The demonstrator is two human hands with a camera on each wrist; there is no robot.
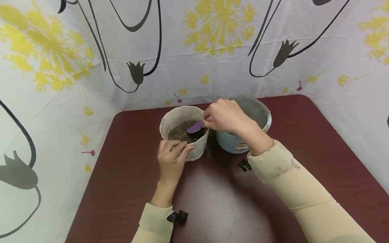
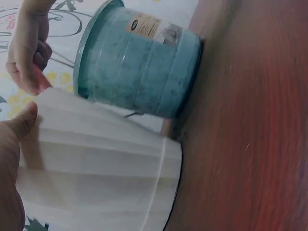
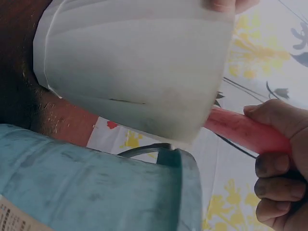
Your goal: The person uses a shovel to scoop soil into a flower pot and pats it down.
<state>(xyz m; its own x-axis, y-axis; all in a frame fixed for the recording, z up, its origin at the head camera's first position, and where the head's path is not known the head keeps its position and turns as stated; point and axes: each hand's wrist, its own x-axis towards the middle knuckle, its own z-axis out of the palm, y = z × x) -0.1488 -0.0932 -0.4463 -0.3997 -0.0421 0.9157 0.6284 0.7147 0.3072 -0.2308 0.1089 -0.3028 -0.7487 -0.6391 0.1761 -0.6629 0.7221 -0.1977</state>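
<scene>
A white ribbed plant pot (image 1: 198, 150), partly filled with dark soil (image 1: 178, 131), stands near the back of the table. My left hand (image 1: 171, 157) holds its near rim, the thumb along the outer wall. My right hand (image 1: 224, 116) grips a small trowel (image 1: 194, 127) by its handle over the pot's right rim. The trowel's blade looks purple in the head view, and its handle (image 3: 236, 126) pinkish red in the right wrist view. Its tip is down at the soil. Just right of the pot stands a blue-green bucket (image 2: 130, 62), partly behind my right forearm.
The dark red-brown table (image 1: 130, 182) carries both containers near its back edge. A white patterned cloth (image 1: 170, 44) hangs behind and along both sides. On the bucket's side is a paper label (image 2: 144, 26).
</scene>
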